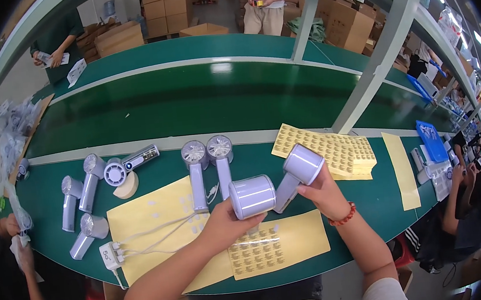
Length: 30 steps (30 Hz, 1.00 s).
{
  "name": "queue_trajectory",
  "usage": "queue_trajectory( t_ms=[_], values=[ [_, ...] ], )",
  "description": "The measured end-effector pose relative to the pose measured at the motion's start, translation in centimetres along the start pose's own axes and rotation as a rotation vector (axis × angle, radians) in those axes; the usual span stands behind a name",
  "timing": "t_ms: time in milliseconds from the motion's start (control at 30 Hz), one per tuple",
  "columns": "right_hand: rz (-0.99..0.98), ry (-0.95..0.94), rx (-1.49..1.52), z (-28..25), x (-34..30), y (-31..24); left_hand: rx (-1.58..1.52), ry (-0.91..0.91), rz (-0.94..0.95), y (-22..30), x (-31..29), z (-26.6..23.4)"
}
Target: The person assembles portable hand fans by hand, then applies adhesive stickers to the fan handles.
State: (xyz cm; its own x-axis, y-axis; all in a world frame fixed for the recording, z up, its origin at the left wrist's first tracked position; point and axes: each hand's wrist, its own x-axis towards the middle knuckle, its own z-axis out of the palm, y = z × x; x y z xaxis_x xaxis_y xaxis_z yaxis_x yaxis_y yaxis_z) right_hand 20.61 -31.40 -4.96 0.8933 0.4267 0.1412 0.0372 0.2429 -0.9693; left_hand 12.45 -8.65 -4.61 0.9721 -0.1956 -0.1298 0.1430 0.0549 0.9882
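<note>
My left hand (225,228) is closed around a lavender handheld fan (253,197), its wide drum-shaped head turned up and its handle mostly hidden. In my right hand (323,192) is a second lavender handheld fan (304,163), gripped at the head with the handle slanting down to the left. The two heads are close together but apart. Below them is a sheet of small printed stickers (256,251) on yellow backing. Two more fans (196,180) (219,148) are just beyond my left hand, beside white charging cables (160,247) that run to a white charger block (110,255).
Several wrapped fans (70,201) lie at the left, near a round fan part (115,173) and a tape roll (126,187). Sticker sheets (342,154) are stacked beyond my right hand. A metal post (381,73) rises at the right. Other people work around the bench.
</note>
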Motion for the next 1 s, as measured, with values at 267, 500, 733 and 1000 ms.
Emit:
queue_trajectory(
  t_ms=[267,500,733,1000],
  values=[
    [0.0,-0.113,-0.155,2.2,-1.7,-0.5,0.099,-0.033,-0.039,0.5,0.0,-0.1],
    [-0.028,-0.22,-0.177,1.3,-1.6,-0.2,0.293,-0.125,-0.02,1.3,-0.2,-0.6],
    [-0.039,-0.23,-0.543,1.0,-2.0,0.6,0.381,-0.104,0.039,0.8,-0.4,-0.4],
    [-0.305,-0.368,-0.664,1.6,-2.6,-1.6,0.448,-0.256,0.314,0.1,-0.7,-0.4]
  ],
)
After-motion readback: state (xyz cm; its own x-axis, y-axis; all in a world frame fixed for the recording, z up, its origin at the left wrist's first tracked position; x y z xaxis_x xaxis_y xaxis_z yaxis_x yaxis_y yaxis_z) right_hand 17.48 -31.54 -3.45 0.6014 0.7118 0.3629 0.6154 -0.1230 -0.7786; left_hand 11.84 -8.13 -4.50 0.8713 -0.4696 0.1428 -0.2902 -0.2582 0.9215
